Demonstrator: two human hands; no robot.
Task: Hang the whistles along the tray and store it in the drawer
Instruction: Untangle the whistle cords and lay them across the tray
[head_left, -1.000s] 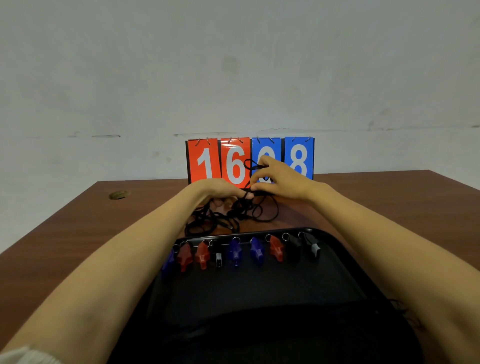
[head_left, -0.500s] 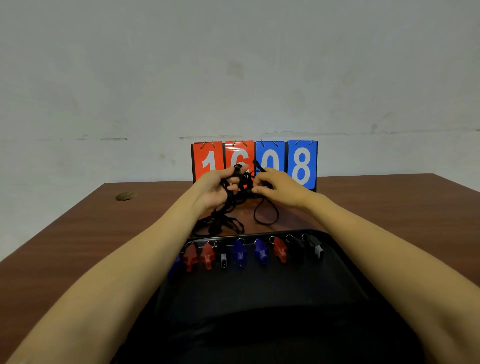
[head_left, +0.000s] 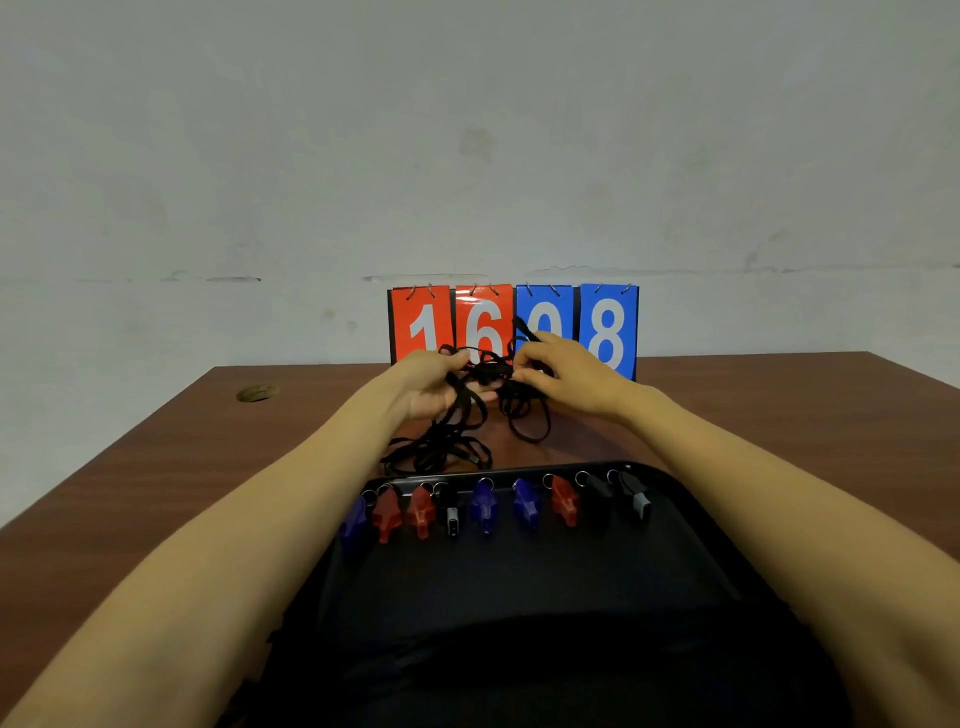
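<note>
I am sitting at a brown wooden table (head_left: 156, 493) that is running up to a pale, scuffed wall (head_left: 467, 130), and a black tray (head_left: 519, 587) is lying on it right in front of me. Far left of the tray and beyond it, a small round hole (head_left: 257, 393) is showing in the tabletop. Just beyond the tray's far edge, my left hand (head_left: 434, 384) is curling its fingers around a bunch of black cords (head_left: 441, 447), which are trailing down in loose loops onto the wood between my hands and the tray. Along that far edge the whistles (head_left: 485, 506) are hanging by their rings, their bodies lying inside the tray: from the left a blue one, two red, a black, two blue, a red and two black. To the right of the cord bundle, also beyond the tray, my right hand (head_left: 566, 376) is pinching the same tangle with curled fingers; whether a whistle is sitting inside the knot I cannot tell. Behind both hands, farther from the tray and against the wall, a flip scoreboard (head_left: 513, 325) is standing upright, showing red 1 and 6, then blue 0 and 8. Right of the tray, bare wood is stretching off to the table's edge
</note>
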